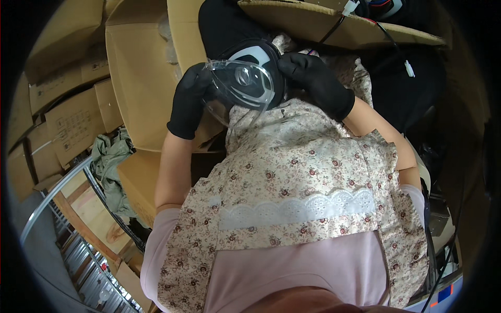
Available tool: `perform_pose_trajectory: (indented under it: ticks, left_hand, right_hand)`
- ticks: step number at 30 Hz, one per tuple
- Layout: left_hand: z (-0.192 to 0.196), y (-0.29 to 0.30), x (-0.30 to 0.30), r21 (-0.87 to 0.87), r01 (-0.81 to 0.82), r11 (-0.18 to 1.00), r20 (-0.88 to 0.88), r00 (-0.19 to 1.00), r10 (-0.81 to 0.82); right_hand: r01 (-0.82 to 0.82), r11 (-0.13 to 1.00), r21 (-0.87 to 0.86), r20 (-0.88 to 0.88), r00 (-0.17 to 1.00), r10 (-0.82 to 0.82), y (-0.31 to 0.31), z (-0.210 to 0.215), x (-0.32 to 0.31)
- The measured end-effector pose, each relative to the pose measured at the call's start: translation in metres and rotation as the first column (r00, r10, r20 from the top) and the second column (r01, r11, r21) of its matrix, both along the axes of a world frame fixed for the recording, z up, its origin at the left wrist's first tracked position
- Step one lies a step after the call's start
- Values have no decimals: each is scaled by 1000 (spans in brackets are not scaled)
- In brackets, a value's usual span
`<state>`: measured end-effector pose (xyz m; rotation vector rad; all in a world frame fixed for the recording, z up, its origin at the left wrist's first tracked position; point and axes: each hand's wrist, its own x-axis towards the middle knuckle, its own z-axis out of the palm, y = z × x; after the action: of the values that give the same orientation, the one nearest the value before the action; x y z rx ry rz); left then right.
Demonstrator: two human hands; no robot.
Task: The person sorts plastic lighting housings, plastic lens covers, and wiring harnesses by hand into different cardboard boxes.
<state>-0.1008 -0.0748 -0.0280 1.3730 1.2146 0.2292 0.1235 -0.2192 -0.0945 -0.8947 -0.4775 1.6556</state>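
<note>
My left hand (189, 99), in a black glove, is closed on the left edge of a clear, curved plastic cover (263, 88). The cover is tilted and overlaps a black rounded housing (278, 55) with a pale curved band on its face. From the other side my right hand (318, 86), gloved in black too, grips the housing's right edge, with its fingertips partly hidden. Both pieces are above my lap, over the floral apron (292, 172). Whether the cover touches the housing I cannot tell.
An open cardboard box (135, 78) stands at the left, with stacked cartons (73, 125) behind it. At the upper right, black cables with a white plug (409, 69) hang over a cardboard flap (334, 26). A metal rail (52, 193) and green cloth (110, 167) are at the lower left.
</note>
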Motion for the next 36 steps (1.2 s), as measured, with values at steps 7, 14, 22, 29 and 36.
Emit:
perform_pose_trajectory:
  ticks: [7,14,22,29,36]
  left_hand:
    - [3,3,-10,-461,-277,843,363,808,464]
    - [5,11,-9,-510,-247,824,361,808,465]
    - [-4,17,-15,-499,-166,850,345,862,371]
    - [-2,-6,12,152,-243,958,13,970,244]
    - [-19,-16,19,461,-93,882,38,996,85]
  right_hand:
    - [110,994,9,-280,954,-103,6,5,-14]
    - [100,992,78,-91,991,-93,5,6,-24]
    - [79,996,48,-65,995,-76,2,25,-24]
    - [61,991,123,38,997,-66,-2,20,-23]
    - [157,988,5,419,896,-145,10,14,-41]
